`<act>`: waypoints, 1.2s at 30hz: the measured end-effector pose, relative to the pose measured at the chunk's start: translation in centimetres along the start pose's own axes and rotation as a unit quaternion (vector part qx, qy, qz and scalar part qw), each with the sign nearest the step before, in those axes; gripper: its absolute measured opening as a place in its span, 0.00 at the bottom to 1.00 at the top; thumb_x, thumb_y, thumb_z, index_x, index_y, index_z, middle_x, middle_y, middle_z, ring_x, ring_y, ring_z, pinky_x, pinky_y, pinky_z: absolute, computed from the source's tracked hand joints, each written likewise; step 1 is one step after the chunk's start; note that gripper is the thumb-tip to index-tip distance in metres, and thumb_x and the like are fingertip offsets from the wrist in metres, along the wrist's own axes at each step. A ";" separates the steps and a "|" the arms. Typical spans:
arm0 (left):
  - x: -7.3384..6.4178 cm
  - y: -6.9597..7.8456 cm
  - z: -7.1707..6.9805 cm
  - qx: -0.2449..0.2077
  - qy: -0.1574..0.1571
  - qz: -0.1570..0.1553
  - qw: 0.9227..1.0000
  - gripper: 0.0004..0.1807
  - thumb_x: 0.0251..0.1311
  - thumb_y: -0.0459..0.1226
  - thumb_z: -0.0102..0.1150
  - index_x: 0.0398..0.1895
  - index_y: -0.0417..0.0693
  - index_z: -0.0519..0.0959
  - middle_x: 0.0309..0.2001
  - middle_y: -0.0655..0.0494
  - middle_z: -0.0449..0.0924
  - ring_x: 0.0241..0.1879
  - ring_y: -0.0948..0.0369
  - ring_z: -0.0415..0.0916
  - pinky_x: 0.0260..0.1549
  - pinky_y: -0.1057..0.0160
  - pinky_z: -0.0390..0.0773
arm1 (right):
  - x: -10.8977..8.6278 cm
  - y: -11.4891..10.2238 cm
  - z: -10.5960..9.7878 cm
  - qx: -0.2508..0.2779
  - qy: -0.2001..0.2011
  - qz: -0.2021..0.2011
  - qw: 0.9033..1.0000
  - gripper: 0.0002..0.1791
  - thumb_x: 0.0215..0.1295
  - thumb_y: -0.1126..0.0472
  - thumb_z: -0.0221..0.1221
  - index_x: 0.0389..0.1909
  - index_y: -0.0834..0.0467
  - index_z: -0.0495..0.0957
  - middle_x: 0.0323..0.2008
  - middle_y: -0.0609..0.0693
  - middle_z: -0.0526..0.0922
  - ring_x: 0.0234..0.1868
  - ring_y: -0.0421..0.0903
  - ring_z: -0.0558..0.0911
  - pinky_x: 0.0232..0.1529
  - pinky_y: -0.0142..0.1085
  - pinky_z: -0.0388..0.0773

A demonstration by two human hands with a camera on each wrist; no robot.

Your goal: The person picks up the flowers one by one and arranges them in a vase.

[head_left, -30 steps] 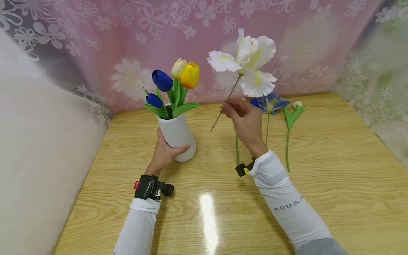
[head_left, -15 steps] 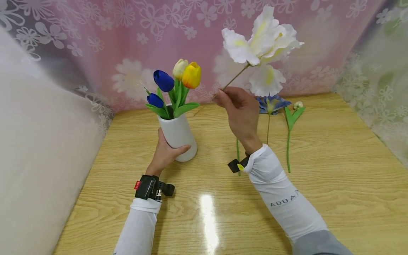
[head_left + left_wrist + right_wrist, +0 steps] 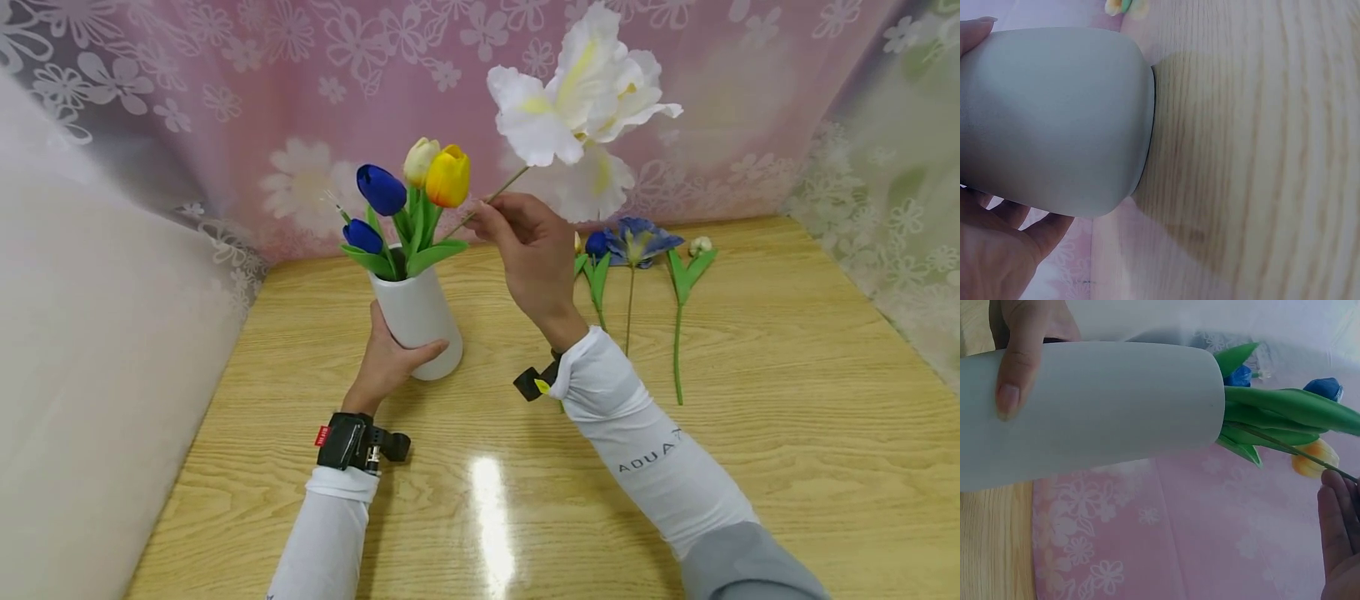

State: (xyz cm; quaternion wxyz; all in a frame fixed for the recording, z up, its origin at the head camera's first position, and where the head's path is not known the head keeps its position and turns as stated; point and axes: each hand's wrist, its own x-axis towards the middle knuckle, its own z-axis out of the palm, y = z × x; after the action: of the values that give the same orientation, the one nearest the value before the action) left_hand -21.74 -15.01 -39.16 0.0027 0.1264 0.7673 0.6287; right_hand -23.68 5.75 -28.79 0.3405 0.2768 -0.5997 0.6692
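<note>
My left hand grips the white vase low on its side, thumb across the front; in the left wrist view its fingers curl round the vase's wall. Out of the vase's mouth rise two blue tulips, a cream tulip and a yellow tulip. To the right, my right hand pinches the thin stem of a large white artificial iris, its bloom tilted up and right. In the right wrist view the stem reaches the leaves at the vase's mouth; whether its tip is inside is hidden.
On the wooden table, right of the right hand, lie a blue iris-like flower, a blue tulip and a white-budded stem. Another stem is mostly hidden by the right arm. A pink floral curtain hangs behind.
My right hand first raised the white iris and tilted its stem, then moved left, bringing the stem's lower end to the vase's mouth. The left hand and vase have stayed still.
</note>
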 end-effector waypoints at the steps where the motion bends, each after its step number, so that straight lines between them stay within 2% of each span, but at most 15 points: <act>1: 0.0 0.0 0.0 -0.001 0.000 0.002 1.000 0.53 0.49 0.31 0.71 0.70 0.47 0.42 0.62 0.42 0.59 0.59 0.47 0.61 0.56 0.45 0.63 | 0.0 0.0 0.1 0.000 0.000 0.003 1.000 0.05 0.63 0.72 0.60 0.36 0.73 0.78 0.34 0.61 0.85 0.33 0.50 0.85 0.37 0.43 0.81; 11: 0.0 0.0 -0.1 -0.004 0.003 0.003 1.000 0.53 0.49 0.31 0.71 0.70 0.47 0.42 0.62 0.43 0.59 0.59 0.48 0.61 0.56 0.45 0.62 | -0.2 0.2 1.1 -0.012 -0.018 0.044 0.999 0.06 0.64 0.68 0.60 0.35 0.70 0.81 0.32 0.58 0.85 0.34 0.48 0.85 0.40 0.41 0.80; 16: 0.0 -0.1 -0.1 -0.005 0.001 0.004 1.000 0.53 0.49 0.31 0.71 0.70 0.47 0.42 0.62 0.43 0.59 0.59 0.48 0.61 0.56 0.45 0.62 | -0.4 0.6 1.4 -0.040 -0.026 0.060 0.997 0.06 0.63 0.67 0.61 0.34 0.68 0.82 0.32 0.56 0.85 0.33 0.43 0.83 0.38 0.39 0.79; 22: 0.1 -0.1 -0.1 0.000 0.001 0.001 1.000 0.53 0.49 0.32 0.71 0.70 0.48 0.42 0.62 0.44 0.59 0.59 0.49 0.62 0.56 0.46 0.63 | -0.8 1.1 1.8 -0.025 -0.040 0.068 0.997 0.06 0.62 0.72 0.60 0.38 0.71 0.81 0.36 0.62 0.84 0.37 0.49 0.84 0.41 0.40 0.79; 26: 0.1 0.0 -0.2 0.002 0.002 0.000 1.000 0.53 0.49 0.32 0.72 0.69 0.48 0.43 0.61 0.45 0.59 0.59 0.49 0.62 0.56 0.46 0.63 | -0.9 1.3 2.0 -0.049 -0.059 0.082 0.994 0.07 0.63 0.72 0.60 0.41 0.69 0.82 0.37 0.60 0.85 0.38 0.49 0.84 0.42 0.38 0.79; 30: 0.1 0.0 -0.2 0.001 0.000 0.000 1.000 0.53 0.48 0.32 0.72 0.69 0.48 0.43 0.62 0.45 0.59 0.59 0.50 0.62 0.56 0.46 0.63 | -1.0 1.2 2.2 -0.112 -0.090 0.093 0.985 0.07 0.64 0.68 0.61 0.41 0.64 0.84 0.35 0.54 0.86 0.37 0.44 0.84 0.40 0.35 0.78; 32: 0.1 -0.1 -0.2 0.000 0.000 0.000 1.000 0.53 0.48 0.31 0.72 0.69 0.48 0.43 0.62 0.45 0.59 0.59 0.50 0.62 0.56 0.46 0.63 | -1.0 1.0 2.3 -0.144 -0.114 0.086 0.979 0.07 0.65 0.67 0.60 0.40 0.62 0.84 0.36 0.52 0.86 0.37 0.42 0.83 0.40 0.35 0.78; 36: 0.1 -0.1 -0.3 -0.003 0.001 0.001 1.000 0.53 0.48 0.31 0.72 0.69 0.48 0.43 0.62 0.46 0.59 0.60 0.50 0.62 0.56 0.46 0.63 | -0.6 0.3 2.8 -0.202 -0.166 0.083 0.962 0.08 0.68 0.65 0.57 0.42 0.60 0.83 0.38 0.50 0.84 0.39 0.41 0.82 0.42 0.35 0.77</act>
State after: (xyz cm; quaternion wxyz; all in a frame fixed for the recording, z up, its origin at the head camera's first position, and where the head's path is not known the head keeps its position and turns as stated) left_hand -21.91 -15.25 -39.14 0.0014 0.1266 0.7652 0.6312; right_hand -23.60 2.88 -29.09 0.2282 0.2588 -0.7913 0.5047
